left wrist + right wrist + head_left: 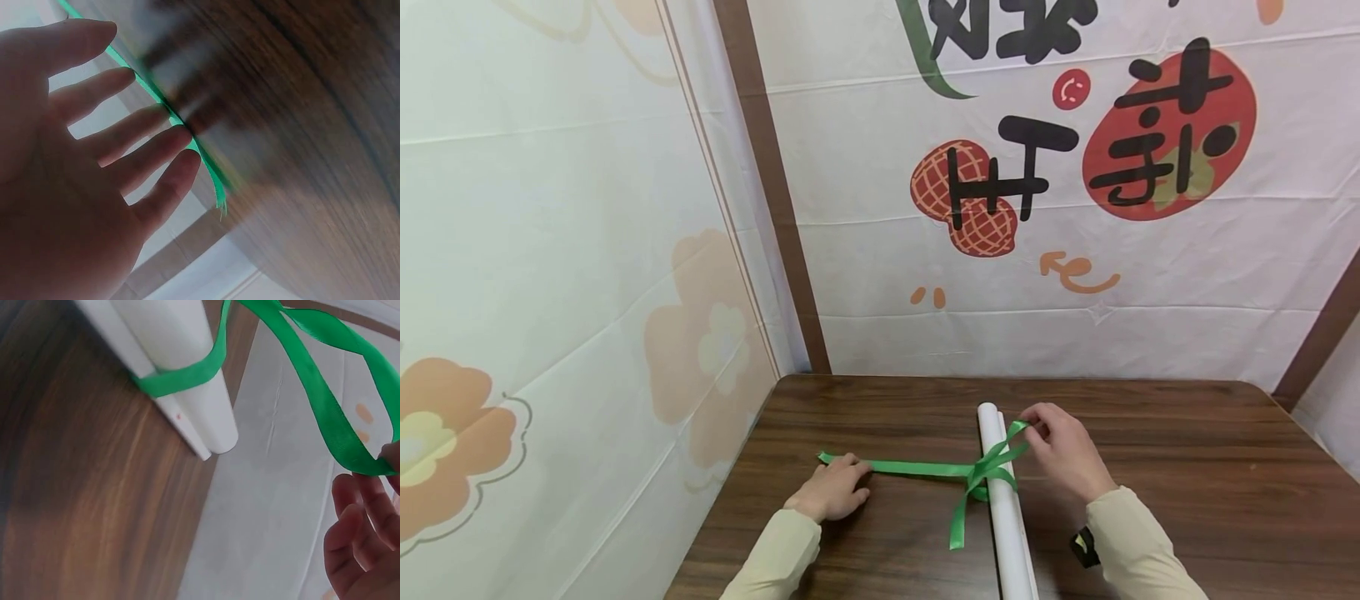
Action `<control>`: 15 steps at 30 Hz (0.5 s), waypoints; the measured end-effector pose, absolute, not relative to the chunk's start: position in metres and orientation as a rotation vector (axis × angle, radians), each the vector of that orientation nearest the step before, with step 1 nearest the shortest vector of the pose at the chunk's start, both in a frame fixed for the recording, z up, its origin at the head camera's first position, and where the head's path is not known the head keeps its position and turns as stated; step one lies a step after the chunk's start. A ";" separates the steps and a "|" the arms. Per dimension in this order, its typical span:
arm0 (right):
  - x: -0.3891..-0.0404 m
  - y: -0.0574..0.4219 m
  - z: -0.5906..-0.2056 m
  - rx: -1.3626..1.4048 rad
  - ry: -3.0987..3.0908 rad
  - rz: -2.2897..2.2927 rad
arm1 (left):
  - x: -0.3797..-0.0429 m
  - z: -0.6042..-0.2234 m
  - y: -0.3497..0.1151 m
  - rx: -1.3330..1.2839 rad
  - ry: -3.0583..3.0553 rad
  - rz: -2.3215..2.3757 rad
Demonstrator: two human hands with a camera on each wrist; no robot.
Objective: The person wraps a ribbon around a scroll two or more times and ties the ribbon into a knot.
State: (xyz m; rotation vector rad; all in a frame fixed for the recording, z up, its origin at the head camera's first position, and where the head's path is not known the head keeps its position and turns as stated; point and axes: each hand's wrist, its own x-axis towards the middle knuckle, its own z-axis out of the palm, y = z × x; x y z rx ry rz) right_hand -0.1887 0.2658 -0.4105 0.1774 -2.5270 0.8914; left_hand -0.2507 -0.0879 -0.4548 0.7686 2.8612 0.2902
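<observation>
A white roll point(1009, 533), apparently paper, lies lengthwise on the table with a slimmer white piece point(187, 428) along its right side. Green ribbon point(917, 469) wraps around both and is tied on top, with one tail hanging toward me and another stretched left. Over that left tail rests my left hand point(831, 490), its fairly straight fingertips touching the ribbon near its frayed end. Right of the roll, my right hand point(1063, 450) pinches a raised ribbon loop point(319, 394) between thumb and fingers.
Brown wood-grain table point(1187, 475) extends to both sides of the roll. Behind it hangs a white printed cloth point(865, 250), and another with orange flowers point(587, 250) stands along the left. A dark band point(1084, 547) is on my right wrist.
</observation>
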 end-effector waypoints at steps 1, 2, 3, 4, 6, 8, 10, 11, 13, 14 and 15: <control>-0.189 0.269 -0.411 0.163 -2.526 0.907 | -0.250 -0.455 -0.088 0.770 2.862 0.287; -0.189 0.271 -0.412 0.148 -2.523 0.921 | -0.250 -0.455 -0.089 0.771 2.861 0.286; -0.189 0.274 -0.413 0.136 -2.522 0.935 | -0.250 -0.455 -0.089 0.774 2.862 0.283; -0.188 0.277 -0.414 0.121 -2.520 0.944 | -0.249 -0.455 -0.090 0.775 2.862 0.279; -0.188 0.282 -0.416 0.092 -2.518 0.958 | -0.249 -0.455 -0.090 0.774 2.860 0.273; -0.187 0.287 -0.418 0.055 -2.526 0.972 | -0.248 -0.454 -0.090 0.770 2.853 0.277; -0.187 0.292 -0.420 0.009 -2.536 0.995 | -0.247 -0.453 -0.090 0.762 2.843 0.284; -0.187 0.294 -0.420 -0.014 -2.544 1.010 | -0.246 -0.452 -0.090 0.758 2.836 0.290; -0.185 0.298 -0.420 -0.054 -2.557 1.051 | -0.246 -0.451 -0.090 0.750 2.823 0.295; -0.185 0.300 -0.419 -0.068 -2.561 1.069 | -0.245 -0.451 -0.091 0.746 2.817 0.295; -0.184 0.302 -0.419 -0.083 -2.563 1.081 | -0.245 -0.451 -0.091 0.744 2.812 0.291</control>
